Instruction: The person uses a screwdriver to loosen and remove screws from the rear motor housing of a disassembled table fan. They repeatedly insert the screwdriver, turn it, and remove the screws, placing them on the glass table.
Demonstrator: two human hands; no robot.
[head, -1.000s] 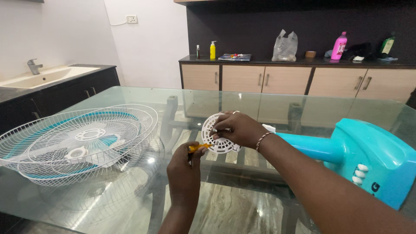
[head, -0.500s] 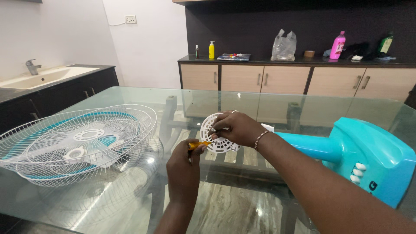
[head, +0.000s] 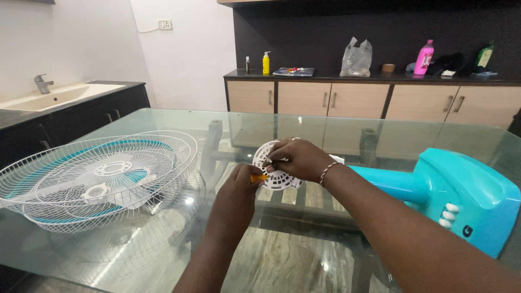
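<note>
In the middle of the frame, my right hand (head: pixel 298 158) closes its fingers on the white round vented cover (head: pixel 275 174) at the end of the teal fan body (head: pixel 461 198). My left hand (head: pixel 241 187) pinches an orange tool (head: pixel 258 177) against it. White fan grilles (head: pixel 97 179) lie at left on the glass table (head: pixel 163 116).

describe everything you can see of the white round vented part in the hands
The white round vented part looks like plastic: a disc of slots and ribs, seemingly the fan's motor end. It stands on edge above the glass table. The right hand grips its top; the left hand puts an orange-handled tool against it.
</note>
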